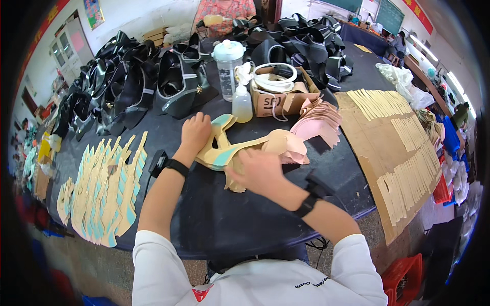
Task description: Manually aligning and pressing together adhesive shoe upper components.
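A beige shoe-upper piece with turquoise patches (220,157) lies on the dark table in front of me, curved around an opening. My left hand (196,133) is closed on its left edge, fingers curled over it. Over its near right part is my right hand (259,171), bent at the fingers and smeared by motion, so its grip is not clear. Under and beside the right hand, beige and pink cut pieces (286,145) overlap the upper. A fanned stack of pink pieces (319,121) lies just beyond them.
Beige and turquoise strips (104,191) lie at left; a cardboard sheet (357,135) with rows of beige strips is at right. Black shoe uppers (122,81) are heaped behind. A glue bottle (242,104), clear jug (227,76) and cardboard box (273,104) stand mid-table. Another person (224,13) sits opposite.
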{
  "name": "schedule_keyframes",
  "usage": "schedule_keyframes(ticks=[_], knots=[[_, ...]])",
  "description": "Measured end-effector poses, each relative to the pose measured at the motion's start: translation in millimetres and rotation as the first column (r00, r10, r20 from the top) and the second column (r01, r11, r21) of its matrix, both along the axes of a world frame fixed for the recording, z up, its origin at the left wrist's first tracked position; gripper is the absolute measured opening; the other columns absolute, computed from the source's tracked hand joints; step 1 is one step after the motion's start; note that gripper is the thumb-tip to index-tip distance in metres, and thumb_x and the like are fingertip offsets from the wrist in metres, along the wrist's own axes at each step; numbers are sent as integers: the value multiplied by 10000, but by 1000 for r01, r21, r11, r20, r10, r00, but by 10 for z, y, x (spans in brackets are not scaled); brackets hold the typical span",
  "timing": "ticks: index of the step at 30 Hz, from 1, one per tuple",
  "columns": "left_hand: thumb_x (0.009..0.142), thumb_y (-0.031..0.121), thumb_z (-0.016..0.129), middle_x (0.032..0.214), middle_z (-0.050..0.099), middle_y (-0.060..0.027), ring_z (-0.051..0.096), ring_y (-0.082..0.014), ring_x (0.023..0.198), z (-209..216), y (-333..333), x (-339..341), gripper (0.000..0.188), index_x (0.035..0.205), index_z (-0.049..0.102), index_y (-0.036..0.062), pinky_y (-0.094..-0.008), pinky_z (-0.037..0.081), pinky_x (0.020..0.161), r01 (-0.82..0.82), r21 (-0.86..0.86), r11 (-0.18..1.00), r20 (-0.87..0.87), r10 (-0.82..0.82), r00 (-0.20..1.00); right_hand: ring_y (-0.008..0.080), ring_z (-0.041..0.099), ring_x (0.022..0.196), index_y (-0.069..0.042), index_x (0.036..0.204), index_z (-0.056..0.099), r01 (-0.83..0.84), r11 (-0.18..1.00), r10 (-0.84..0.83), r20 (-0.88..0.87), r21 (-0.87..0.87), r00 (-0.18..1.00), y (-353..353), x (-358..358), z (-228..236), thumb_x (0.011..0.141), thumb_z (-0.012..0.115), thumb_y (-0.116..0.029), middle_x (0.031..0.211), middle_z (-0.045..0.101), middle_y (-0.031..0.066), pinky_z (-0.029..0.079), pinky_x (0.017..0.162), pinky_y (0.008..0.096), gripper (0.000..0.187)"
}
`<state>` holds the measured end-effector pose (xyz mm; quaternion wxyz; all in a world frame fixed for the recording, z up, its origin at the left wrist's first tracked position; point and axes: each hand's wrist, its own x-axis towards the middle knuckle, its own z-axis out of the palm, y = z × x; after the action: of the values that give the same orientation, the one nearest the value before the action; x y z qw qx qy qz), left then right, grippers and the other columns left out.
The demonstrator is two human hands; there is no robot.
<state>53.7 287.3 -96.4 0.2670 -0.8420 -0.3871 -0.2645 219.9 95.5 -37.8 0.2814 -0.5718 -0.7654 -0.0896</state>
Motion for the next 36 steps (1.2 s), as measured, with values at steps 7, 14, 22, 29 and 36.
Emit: schedule_keyframes(ticks=[7,14,22,29,36], knots=[[829,133,530,834,611,-99,609,-295,817,169,-240,-297,120,919,552,57,-410,477,701,42,-411,911,44,-26,999,198,576,743,-99,795,562,143,985,-160,192,98,968,-90,-326,-97,733,588,-154,784,565,46,440,609,327,87],[746,145,626,827,688,-113,682,-275,810,490,-1727,-1863,115,803,714,99,-370,545,634,-736,-448,508,-614,424,666,218,508,809,-62,833,626,36,998,-18,293,-58,956,-663,3,34,703,687,-247,832,544,60,363,716,345,234],[721,64,616,719,643,-205,658,-348,708,313,-2305,-2644,69,704,647,5,-398,537,655,-676,-447,586,-556,410,723,200,507,759,-66,869,622,-191,969,223,220,-157,950,-926,-213,137,710,711,-299,744,532,41,362,701,339,296],[810,9,580,751,669,-151,673,-240,656,1268,-2602,-1510,90,815,631,-65,-314,546,615,246,-880,405,424,439,792,237,665,794,-8,928,652,-630,484,34,-707,-607,707,-1174,-224,217,863,647,-309,751,672,123,526,715,304,309],[863,-27,537,916,670,-177,688,-209,720,1204,-2875,-703,281,1130,535,-115,-300,595,604,917,-326,231,791,597,132,175,527,1102,-68,1432,260,-859,377,-510,-696,347,-505,-1300,-176,-60,848,669,-174,1278,487,115,446,930,309,721]])
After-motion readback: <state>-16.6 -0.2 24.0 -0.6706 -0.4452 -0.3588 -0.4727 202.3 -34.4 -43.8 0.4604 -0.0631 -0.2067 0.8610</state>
